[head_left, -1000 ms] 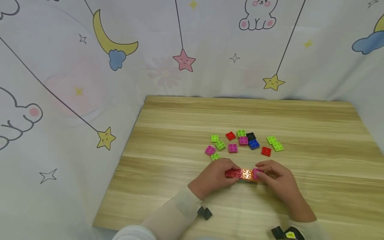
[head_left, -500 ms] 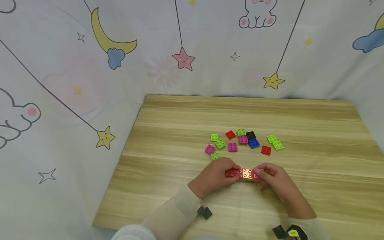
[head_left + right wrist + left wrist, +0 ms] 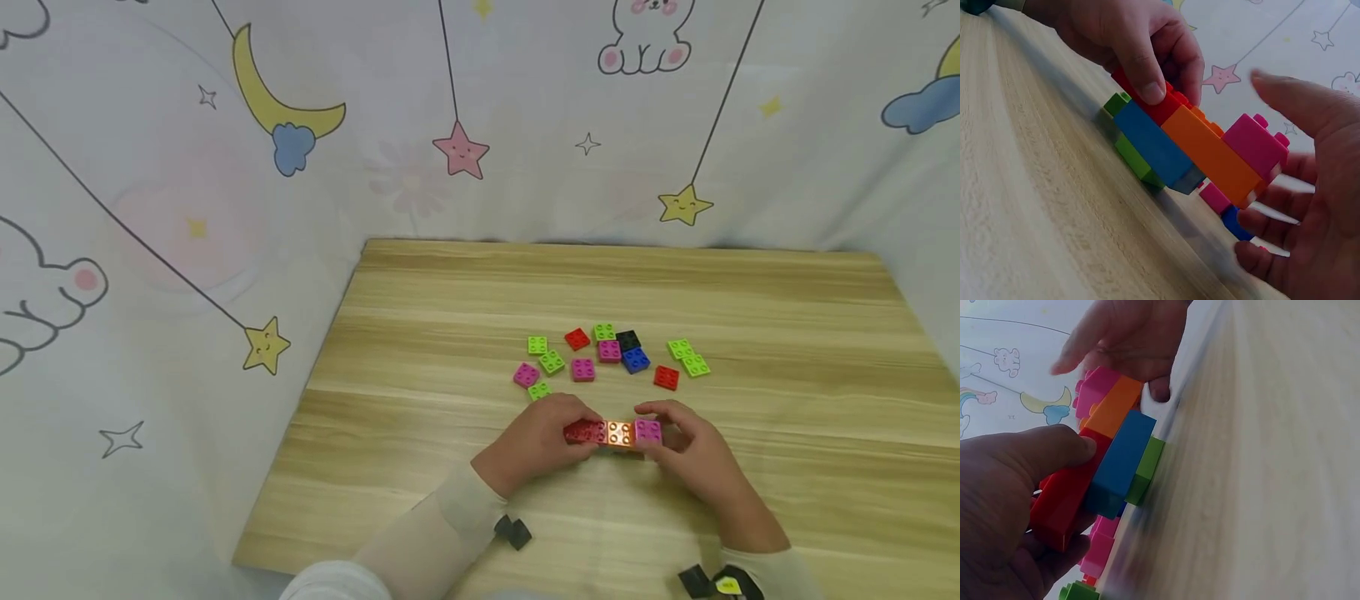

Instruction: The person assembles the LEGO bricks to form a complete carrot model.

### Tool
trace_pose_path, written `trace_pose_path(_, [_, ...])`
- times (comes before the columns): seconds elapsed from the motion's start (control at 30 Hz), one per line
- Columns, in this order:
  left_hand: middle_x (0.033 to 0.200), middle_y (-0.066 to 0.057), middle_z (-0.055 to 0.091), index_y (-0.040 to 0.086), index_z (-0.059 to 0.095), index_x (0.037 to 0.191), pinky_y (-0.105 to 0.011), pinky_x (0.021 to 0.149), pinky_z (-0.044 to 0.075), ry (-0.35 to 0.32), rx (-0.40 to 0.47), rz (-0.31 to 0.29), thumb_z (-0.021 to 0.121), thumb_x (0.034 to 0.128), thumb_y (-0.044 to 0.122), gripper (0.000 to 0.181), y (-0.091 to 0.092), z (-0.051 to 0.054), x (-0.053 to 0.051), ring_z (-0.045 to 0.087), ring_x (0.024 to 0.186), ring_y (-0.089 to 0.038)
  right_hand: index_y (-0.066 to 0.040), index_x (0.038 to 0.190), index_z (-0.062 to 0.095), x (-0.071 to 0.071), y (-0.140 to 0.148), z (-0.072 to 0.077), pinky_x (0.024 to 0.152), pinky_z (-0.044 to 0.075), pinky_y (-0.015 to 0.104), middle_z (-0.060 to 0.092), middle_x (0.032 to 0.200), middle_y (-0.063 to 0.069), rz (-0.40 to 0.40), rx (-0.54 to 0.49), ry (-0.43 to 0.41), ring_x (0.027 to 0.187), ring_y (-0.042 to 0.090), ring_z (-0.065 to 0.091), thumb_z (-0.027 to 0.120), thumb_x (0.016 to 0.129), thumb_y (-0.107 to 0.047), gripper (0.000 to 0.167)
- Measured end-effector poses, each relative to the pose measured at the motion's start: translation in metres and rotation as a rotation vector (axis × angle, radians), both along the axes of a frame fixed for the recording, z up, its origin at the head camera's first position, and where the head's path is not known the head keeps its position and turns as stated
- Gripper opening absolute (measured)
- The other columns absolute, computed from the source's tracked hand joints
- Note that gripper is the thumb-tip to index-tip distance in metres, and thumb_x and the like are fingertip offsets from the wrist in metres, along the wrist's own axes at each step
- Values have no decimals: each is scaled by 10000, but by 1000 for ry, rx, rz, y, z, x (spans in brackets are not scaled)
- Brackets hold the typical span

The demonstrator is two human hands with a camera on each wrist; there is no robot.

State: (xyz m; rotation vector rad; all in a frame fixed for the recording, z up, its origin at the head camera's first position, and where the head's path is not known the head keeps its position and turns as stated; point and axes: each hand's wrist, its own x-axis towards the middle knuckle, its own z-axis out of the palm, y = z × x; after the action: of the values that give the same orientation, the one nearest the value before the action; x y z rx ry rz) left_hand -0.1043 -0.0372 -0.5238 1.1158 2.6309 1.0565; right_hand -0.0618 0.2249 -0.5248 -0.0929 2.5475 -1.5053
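My left hand (image 3: pixel 531 443) grips the red brick (image 3: pixel 583 432) at the left end of a joined stack, thumb on one side in the left wrist view. Beside the red comes an orange brick (image 3: pixel 1210 153), with a pink brick (image 3: pixel 648 431) on its right end. Under them a blue brick (image 3: pixel 1121 464) shows, and green bricks (image 3: pixel 1134 160) lie lowest. My right hand (image 3: pixel 701 458) is around the pink end, its thumb raised off the brick and its fingers loosely bent in the right wrist view. Whether a fingertip touches the orange brick I cannot tell.
Loose bricks lie beyond the hands on the wooden table (image 3: pixel 420 333): several green and pink ones, a red one (image 3: pixel 577 339) at the back, another red (image 3: pixel 666 377), a black (image 3: pixel 627 341) and a blue (image 3: pixel 636 360). A patterned curtain (image 3: pixel 540 200) stands behind the table.
My right thumb, which was on top of the pink brick, has come off it, and the fingers have spread. My left hand keeps its grip on the red brick.
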Motion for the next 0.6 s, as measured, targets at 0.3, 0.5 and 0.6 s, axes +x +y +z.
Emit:
trace_pose_path(0.3, [1258,53,679,142,728,1246,-313,1082,461,104,90,122,735,963,377,368,-2,3,-17,568,1234,-122,-156,1168,727,-2,1,-7,826,530,199,692,1158,-87,86,85,307,1008,57,624,876,849,-190,353])
trace_pose_path(0.5, [1191,29,712,148,763,1196,-304,1063,466,169,10,184,760,954,290,281,0,1,-57,593,1175,-145,-156,1164,733,-1,-1,-7,835,524,206,698,1143,-100,75,94,301,1012,73,626,873,854,-215,346])
trace_pose_path(0.6, [1200,80,705,204,764,1207,-313,1104,422,183,-119,190,782,936,335,301,4,0,-76,574,1200,-130,-169,1169,736,-1,-1,-6,852,528,214,696,1146,-110,73,100,293,1034,79,628,868,861,-249,344])
